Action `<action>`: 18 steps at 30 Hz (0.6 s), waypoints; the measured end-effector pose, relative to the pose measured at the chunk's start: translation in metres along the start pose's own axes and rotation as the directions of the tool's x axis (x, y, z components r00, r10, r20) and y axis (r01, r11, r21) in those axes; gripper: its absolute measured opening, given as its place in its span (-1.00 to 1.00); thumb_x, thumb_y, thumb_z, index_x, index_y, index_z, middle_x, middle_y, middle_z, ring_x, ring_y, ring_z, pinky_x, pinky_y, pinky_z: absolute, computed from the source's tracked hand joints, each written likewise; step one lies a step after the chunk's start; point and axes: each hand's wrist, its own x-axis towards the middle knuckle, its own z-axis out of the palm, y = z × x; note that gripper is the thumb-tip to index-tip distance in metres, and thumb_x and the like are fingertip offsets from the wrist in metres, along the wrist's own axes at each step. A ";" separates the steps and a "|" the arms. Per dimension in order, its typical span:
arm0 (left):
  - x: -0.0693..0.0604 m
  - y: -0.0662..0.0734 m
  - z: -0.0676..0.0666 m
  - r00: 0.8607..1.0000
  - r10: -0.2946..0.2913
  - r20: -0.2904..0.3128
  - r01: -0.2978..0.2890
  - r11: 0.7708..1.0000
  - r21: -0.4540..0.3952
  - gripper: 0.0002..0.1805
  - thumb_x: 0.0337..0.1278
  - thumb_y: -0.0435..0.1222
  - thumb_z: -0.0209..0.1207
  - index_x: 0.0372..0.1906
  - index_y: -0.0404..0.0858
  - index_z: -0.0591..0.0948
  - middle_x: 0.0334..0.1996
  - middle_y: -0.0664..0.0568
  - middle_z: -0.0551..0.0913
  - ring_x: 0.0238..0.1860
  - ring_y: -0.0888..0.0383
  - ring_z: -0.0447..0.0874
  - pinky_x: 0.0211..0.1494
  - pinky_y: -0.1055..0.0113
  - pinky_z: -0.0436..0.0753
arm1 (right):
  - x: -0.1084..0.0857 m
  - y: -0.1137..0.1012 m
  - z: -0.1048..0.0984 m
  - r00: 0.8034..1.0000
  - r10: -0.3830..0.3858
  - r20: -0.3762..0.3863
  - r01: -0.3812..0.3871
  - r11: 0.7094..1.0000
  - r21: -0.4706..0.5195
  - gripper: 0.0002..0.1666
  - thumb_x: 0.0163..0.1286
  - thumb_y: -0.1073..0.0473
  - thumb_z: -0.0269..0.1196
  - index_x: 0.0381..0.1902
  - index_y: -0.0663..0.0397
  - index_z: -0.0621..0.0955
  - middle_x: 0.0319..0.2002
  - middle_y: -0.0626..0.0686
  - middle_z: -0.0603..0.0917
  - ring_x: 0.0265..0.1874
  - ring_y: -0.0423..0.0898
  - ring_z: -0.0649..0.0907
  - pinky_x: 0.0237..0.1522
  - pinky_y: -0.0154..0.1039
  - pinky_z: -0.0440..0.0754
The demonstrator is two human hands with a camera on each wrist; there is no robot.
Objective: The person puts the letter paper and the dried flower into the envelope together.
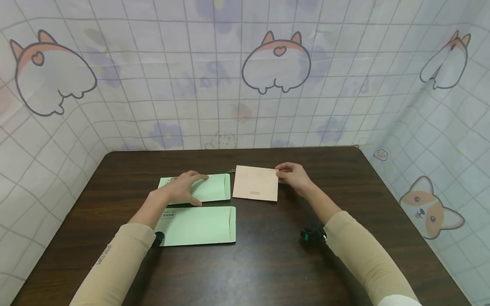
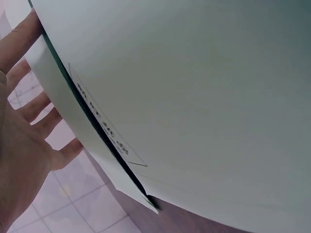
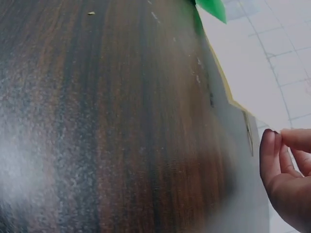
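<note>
Two green envelopes lie one behind the other at the left of the table; the far one point(image 1: 214, 187) is partly under my left hand point(image 1: 180, 189), whose fingers and thumb are spread across it. The near green envelope point(image 1: 199, 225) shows a printed label. Right of the far envelope is a cream square envelope point(image 1: 254, 182). My right hand point(image 1: 294, 176) pinches its upper right corner between thumb and fingers. In the right wrist view the pinching fingers of my right hand point(image 3: 289, 165) are at the edge of the pale paper point(image 3: 243, 73).
A small black object with a green part point(image 1: 311, 234) lies by my right sleeve, and a dark object point(image 1: 158, 239) by my left sleeve. A patterned cloth point(image 1: 229, 106) hangs behind and beside the brown table point(image 1: 260, 263).
</note>
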 end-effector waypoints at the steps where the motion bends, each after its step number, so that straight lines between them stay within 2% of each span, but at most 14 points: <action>1: 0.000 0.000 0.000 1.000 0.001 0.000 -0.001 1.000 0.001 0.00 0.04 -0.07 0.55 0.57 -0.17 0.32 0.48 -0.28 0.26 0.48 -0.34 0.16 0.32 -0.54 0.10 | 0.000 -0.001 0.000 1.000 -0.002 -0.002 0.002 1.000 0.012 -0.66 0.52 0.37 0.21 0.17 0.45 0.55 0.05 0.26 0.60 -0.06 0.01 0.66 0.16 0.02 0.62; 6: 0.000 0.000 -0.001 1.000 -0.007 -0.001 0.007 1.000 0.002 0.00 0.03 -0.08 0.55 0.57 -0.15 0.32 0.49 -0.27 0.26 0.48 -0.34 0.16 0.32 -0.55 0.08 | 0.002 -0.005 0.001 1.000 -0.030 -0.010 0.030 0.998 0.064 -0.65 0.51 0.39 0.21 0.18 0.48 0.53 0.00 0.23 0.62 -0.13 -0.07 0.67 0.14 -0.01 0.63; 13: 0.001 0.000 0.001 1.000 -0.013 0.005 0.013 1.000 0.006 0.00 0.04 -0.07 0.54 0.57 -0.15 0.31 0.49 -0.27 0.25 0.48 -0.34 0.16 0.32 -0.55 0.07 | 0.004 -0.009 0.010 0.999 -0.050 0.016 0.049 0.996 0.079 -0.64 0.49 0.41 0.21 0.16 0.53 0.53 0.01 0.28 0.63 -0.18 -0.11 0.68 0.01 -0.15 0.69; 18: 0.000 0.001 0.000 1.000 -0.013 0.002 0.013 1.000 0.006 0.00 0.04 -0.08 0.55 0.57 -0.16 0.32 0.48 -0.27 0.26 0.48 -0.34 0.16 0.32 -0.56 0.06 | 0.007 -0.006 0.017 0.999 -0.040 0.022 0.039 0.997 0.063 -0.68 0.49 0.41 0.21 0.14 0.50 0.54 0.04 0.30 0.63 -0.15 -0.07 0.69 0.02 -0.10 0.69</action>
